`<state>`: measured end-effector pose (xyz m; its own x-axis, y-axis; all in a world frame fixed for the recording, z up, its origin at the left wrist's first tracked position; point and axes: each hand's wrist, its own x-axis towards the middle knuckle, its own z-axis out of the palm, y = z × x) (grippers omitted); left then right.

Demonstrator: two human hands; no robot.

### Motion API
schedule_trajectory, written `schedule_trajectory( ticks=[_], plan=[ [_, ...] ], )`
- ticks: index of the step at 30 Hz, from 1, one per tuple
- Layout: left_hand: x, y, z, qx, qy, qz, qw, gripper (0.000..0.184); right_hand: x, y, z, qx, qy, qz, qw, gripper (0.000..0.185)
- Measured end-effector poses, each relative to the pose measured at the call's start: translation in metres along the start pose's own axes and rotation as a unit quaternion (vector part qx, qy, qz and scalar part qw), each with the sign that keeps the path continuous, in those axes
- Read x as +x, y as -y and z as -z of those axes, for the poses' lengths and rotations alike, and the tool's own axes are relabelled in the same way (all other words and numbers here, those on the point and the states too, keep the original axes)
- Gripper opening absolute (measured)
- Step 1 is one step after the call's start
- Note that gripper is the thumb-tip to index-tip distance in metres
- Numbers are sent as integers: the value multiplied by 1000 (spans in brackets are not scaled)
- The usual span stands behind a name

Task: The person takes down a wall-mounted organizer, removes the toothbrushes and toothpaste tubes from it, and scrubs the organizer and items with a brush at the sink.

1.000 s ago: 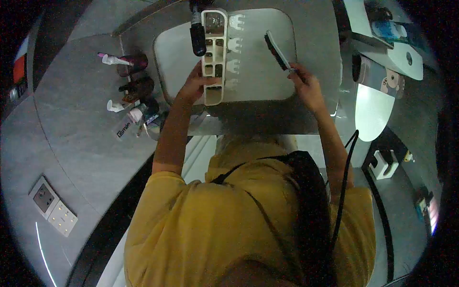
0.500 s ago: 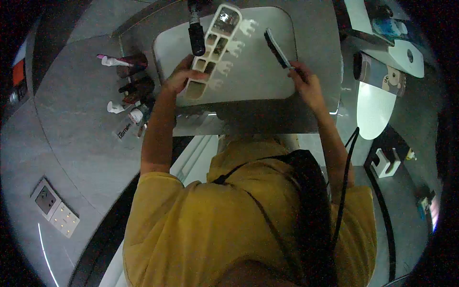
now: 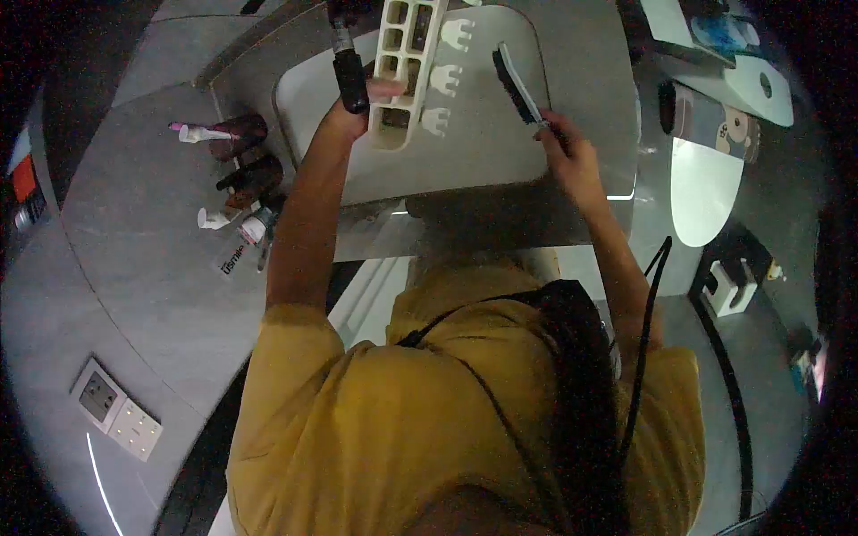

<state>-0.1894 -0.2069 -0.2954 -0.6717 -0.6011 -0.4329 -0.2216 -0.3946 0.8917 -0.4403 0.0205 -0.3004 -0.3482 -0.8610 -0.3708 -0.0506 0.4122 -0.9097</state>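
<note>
My left hand (image 3: pixel 355 113) grips a white toothbrush holder (image 3: pixel 430 55) by its lower left side, over the sink basin (image 3: pixel 483 152). This long plastic rack has open compartments and a row of hook-like prongs along its right side; its far end runs out of view. Close above the left wrist hangs a black tap (image 3: pixel 350 82), which hides part of that hand. My right hand (image 3: pixel 572 158) is closed around the lower end of a narrow cleaning brush (image 3: pixel 517 85) with dark bristles and a pale back. Brush and rack are apart.
Cups with toothbrushes (image 3: pixel 237 136) and several bottles and tubes (image 3: pixel 257 225) line the counter's left side. A toilet (image 3: pixel 706 192) stands at right. A black cable (image 3: pixel 651 304) hangs beside my right arm. A wall socket (image 3: pixel 98 396) is at lower left.
The toothbrush holder has moved up and slightly right with my left hand, and stands more upright, its far end now out of view. My right hand and the brush have barely moved.
</note>
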Motion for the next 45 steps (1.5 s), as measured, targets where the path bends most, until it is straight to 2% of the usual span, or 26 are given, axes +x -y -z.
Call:
schedule_trajectory(
  ticks=[1, 2, 4, 5, 7, 10, 13, 15, 17, 18, 21, 23, 25, 27, 29, 31, 32, 33, 34, 36, 37, 39, 40, 41, 43, 45],
  plan=[
    [-2, -9, -13, -20, 5, -24, 1000, 31, -5, 6, -1, 0, -15, 32, 999, 29],
    [2, -31, -23, -141, 62, 61, 986, 35, -11, 11, -2, 3, -17, 29, 999, 29],
    [8, -24, -31, -185, 67, 77, 977, 36, -27, 22, -1, -89, 23, 127, 988, 33],
    [12, -17, -35, -201, 62, 83, 974, 37, -32, 30, 3, -86, 22, 123, 988, 33],
    [25, -5, -40, -231, 56, 91, 967, 39, -41, 44, 9, -170, 148, 95, 970, 46],
    [33, 2, -44, -254, 55, 96, 961, 42, -58, 53, 4, -186, 97, 137, 968, 38],
    [29, 5, -44, -258, 56, 103, 959, 44, -66, 53, 1, -267, 88, 75, 957, 32],
    [17, -3, -42, -228, 41, 98, 968, 46, -75, 54, -10, -285, 64, 87, 953, 29],
    [-3, -11, -40, -180, -3, 94, 979, 48, -87, 53, -22, -225, 35, 45, 973, 36],
    [-8, -13, -44, -131, -57, 95, 985, 49, -93, 48, -25, -214, 13, 70, 974, 32],
    [-16, -4, -53, -182, 12, 118, 976, 48, -114, 33, -40, -174, -26, 43, 984, 27],
    [-26, 1, -63, -180, -38, 165, 969, 42, -128, 23, -50, -162, -26, 19, 986, 27],
    [-36, 2, -69, -185, -38, 165, 968, 42, -138, 15, -56, -141, -49, 15, 989, 27],
    [-51, -7, -74, -182, -68, 200, 960, 40, -145, 13, -47, -125, -26, 5, 992, 26],
    [-63, -13, -76, -175, -74, 189, 963, 40, -147, 16, -38, -111, 29, -26, 993, 28],
    [-76, -16, -74, -220, -100, 218, 946, 41, -146, 15, -25, -94, 42, 12, 995, 29],
    [-83, -12, -71, -229, -144, 201, 941, 44, -145, 13, -21, -119, 38, 36, 992, 28],
    [-89, -3, -65, -224, -145, 199, 943, 44, -142, 11, -16, -144, 33, 60, 987, 28],
    [-92, 1, -65, -313, -102, 155, 931, 45, -138, 12, -9, -141, 31, 65, 987, 28],
    [-98, 1, -70, -367, -168, 124, 907, 58, -129, 15, -2, -157, 27, 78, 984, 27],
    [-103, -1, -77, -365, -167, 118, 908, 58, -126, 14, -6, -157, 25, 83, 984, 27],
    [-92, 3, -98, -357, -343, 68, 866, 53, -106, 5, 5, -202, 4, 108, 973, 26],
    [-81, 16, -93, -395, -335, 55, 853, 47, -96, 6, 12, -204, 18, 64, 977, 27],
    [-71, 26, -94, -394, -336, 54, 854, 47, -87, 8, 18, -203, 18, 65, 977, 27],
    [-48, 41, -102, -436, -308, -40, 845, 42, -67, 9, 26, -149, -4, 65, 987, 33],
    [-33, 53, -100, -438, -289, -66, 849, 41, -55, -12, 26, -168, -15, 62, 984, 37]
  ],
)
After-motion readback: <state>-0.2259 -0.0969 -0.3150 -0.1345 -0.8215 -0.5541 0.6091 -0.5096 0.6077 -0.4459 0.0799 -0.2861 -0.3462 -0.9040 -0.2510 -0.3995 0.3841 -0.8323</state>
